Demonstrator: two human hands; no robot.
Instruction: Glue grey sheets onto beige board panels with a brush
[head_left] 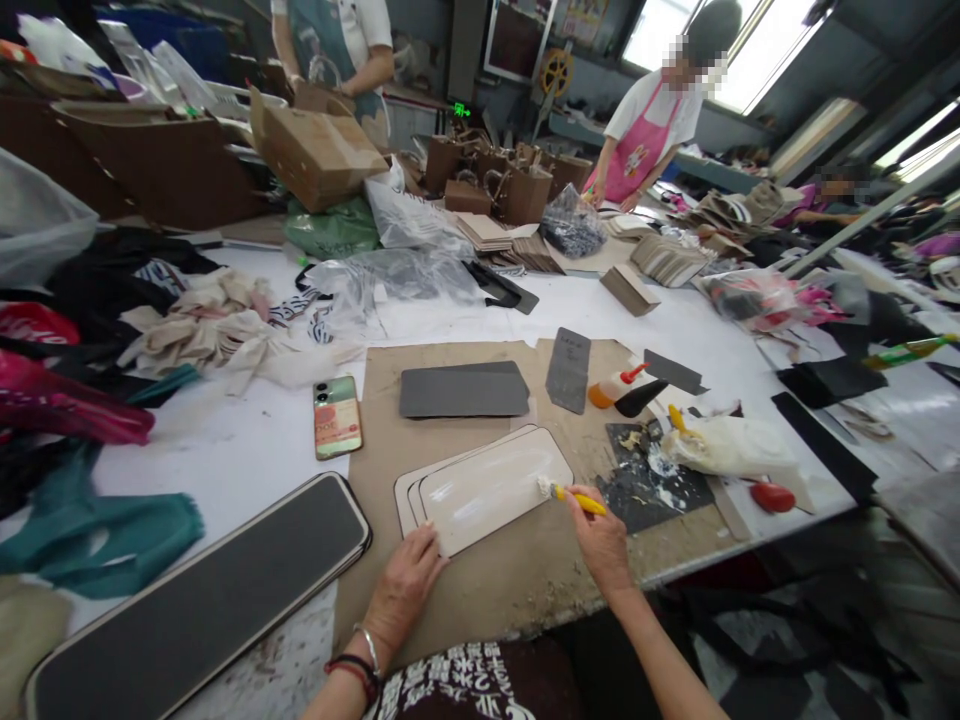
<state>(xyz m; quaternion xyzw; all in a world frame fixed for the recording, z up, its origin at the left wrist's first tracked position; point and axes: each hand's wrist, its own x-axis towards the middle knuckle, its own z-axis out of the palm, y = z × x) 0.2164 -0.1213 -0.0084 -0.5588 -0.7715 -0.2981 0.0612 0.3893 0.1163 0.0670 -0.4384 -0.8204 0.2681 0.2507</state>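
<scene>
My right hand [602, 540] grips a yellow-handled brush [589, 502], its white bristles on the right end of a beige panel [491, 488]. Wet, whitish streaks shine on that panel, which lies fanned over a few others with rounded corners and dark edges. At the panel's lower left edge, my left hand [409, 585] rests with its fingers laid out flat. Just behind sits a stack of dark grey boards [465, 390]. To the right, a white glue bag [727, 445] with a yellow tool lies by a glue-smeared dark board [622, 490].
A phone [337, 418] lies left of the brown cardboard sheet [382, 400]. Long grey panels [202, 600] fill the front left. An orange-filled bottle [611, 388] and a red oval object [773, 497] are at right. Cloth scraps, bags and cartons crowd the back; other people stand across the table.
</scene>
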